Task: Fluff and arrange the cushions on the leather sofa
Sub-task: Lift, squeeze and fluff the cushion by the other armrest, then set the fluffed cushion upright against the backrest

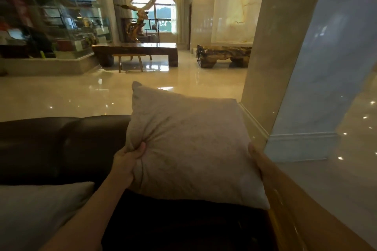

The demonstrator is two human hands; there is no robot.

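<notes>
A dark leather sofa (61,144) fills the lower frame, its padded back running left to right, in a wide hall with a glossy pale tiled floor (81,91). A marble-clad pillar (285,57) rises just right of the sofa's end. Across the floor stand a heavy slab-wood table (138,49), a small wooden stool (130,61) in front of it, a root-carved bench (224,55), and a tall driftwood sculpture (140,18) before an arched window (153,10). Glass display shelves (51,16) on the left hold blurred items. The beige cushion (187,144) is held upright above the seat at the sofa's right end. The left hand (128,161) is clamped on its left edge, bunching the fabric; the right hand (257,159) presses its right edge, fingers hidden behind. A second beige cushion (40,210) lies on the seat at lower left.
</notes>
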